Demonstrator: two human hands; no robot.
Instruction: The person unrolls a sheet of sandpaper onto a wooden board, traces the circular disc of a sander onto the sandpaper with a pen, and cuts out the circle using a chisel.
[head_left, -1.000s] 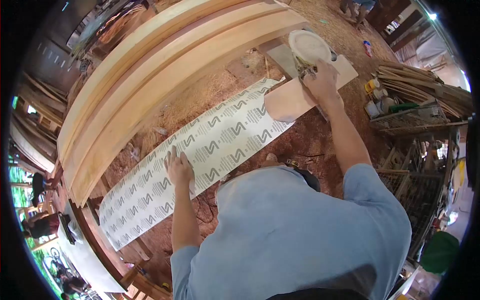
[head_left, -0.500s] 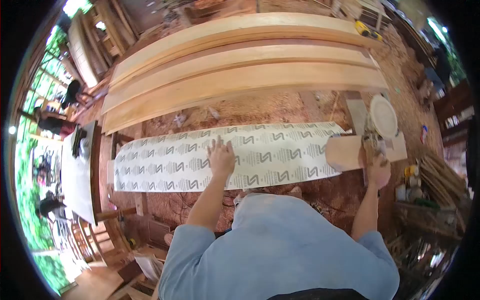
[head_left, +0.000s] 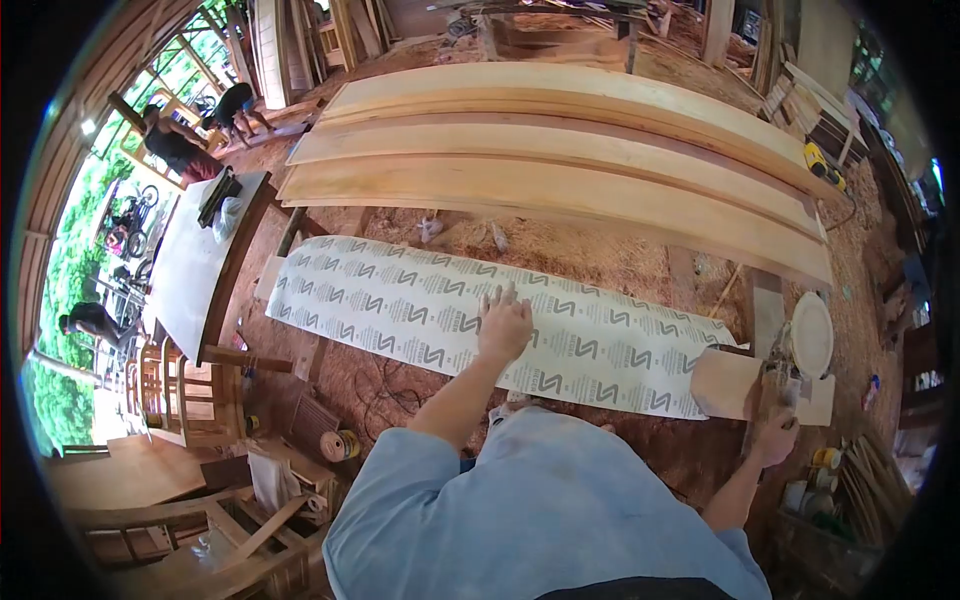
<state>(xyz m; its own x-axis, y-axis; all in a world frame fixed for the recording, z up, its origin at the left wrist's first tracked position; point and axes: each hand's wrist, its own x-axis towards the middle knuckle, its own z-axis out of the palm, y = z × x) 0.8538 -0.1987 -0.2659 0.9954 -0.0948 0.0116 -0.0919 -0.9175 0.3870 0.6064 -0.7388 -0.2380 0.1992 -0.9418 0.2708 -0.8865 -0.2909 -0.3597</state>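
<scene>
A long white sheet printed with grey logos [head_left: 400, 302] lies across the bench in front of me, with bare brown board [head_left: 728, 384] at its right end. My left hand [head_left: 506, 326] rests flat on the sheet near its middle, fingers spread. At the right end, my right hand [head_left: 774, 438] is closed around a tool [head_left: 776, 392] whose kind I cannot make out. The tool sits at the right end of the board. A pale round disc [head_left: 812, 335] is just beyond it; whether they are joined is unclear.
Long planks [head_left: 560, 185] lie side by side beyond the sheet. A yellow power tool [head_left: 822, 165] is at their right end. On the left stand a white-topped table [head_left: 200, 265] and wooden chairs [head_left: 180, 390]. Several people [head_left: 180, 145] are at the far left. Wood strips [head_left: 870, 470] lie at right.
The view has swung left and up, so the sheet now slants down to the right. My left hand stays on the sheet, and my right hand still grips the tool.
</scene>
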